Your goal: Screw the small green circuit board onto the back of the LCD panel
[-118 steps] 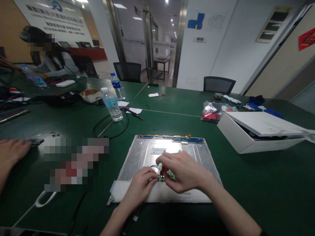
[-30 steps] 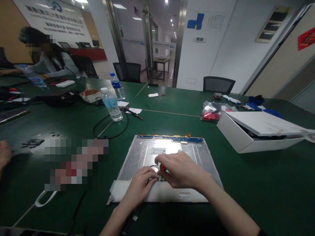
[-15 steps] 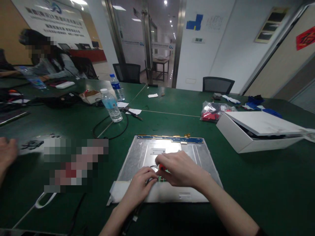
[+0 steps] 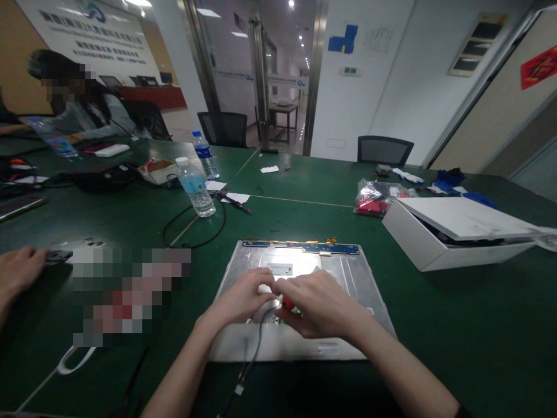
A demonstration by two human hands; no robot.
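A flat display panel (image 4: pixel 235 268) lies back side up on the green table, with a blue circuit strip (image 4: pixel 300 247) along its far edge. My right hand (image 4: pixel 319 302) is closed over the panel's middle around a small red tool (image 4: pixel 287 302), most of it covered by the fingers. Against those fingertips, my left hand (image 4: pixel 248 295) has thumb and index finger bent together in a pinch; what lies between them is hidden. A thin dark cable (image 4: pixel 260 342) runs from under the hands over the panel's near edge to a small white connector (image 4: pixel 239 389).
A white box (image 4: pixel 435 244) with a raised lid stands to the right, near a bag of red items (image 4: pixel 376 200). Water bottles (image 4: pixel 195 188) and a black cord (image 4: pixel 221 226) are at the back left. Another person's hand (image 4: pixel 21 270) rests at the left edge.
My left hand has moved up and away from the cable to the right hand's fingertips; the cable now lies loose across the panel. The other person's hand reached further right.
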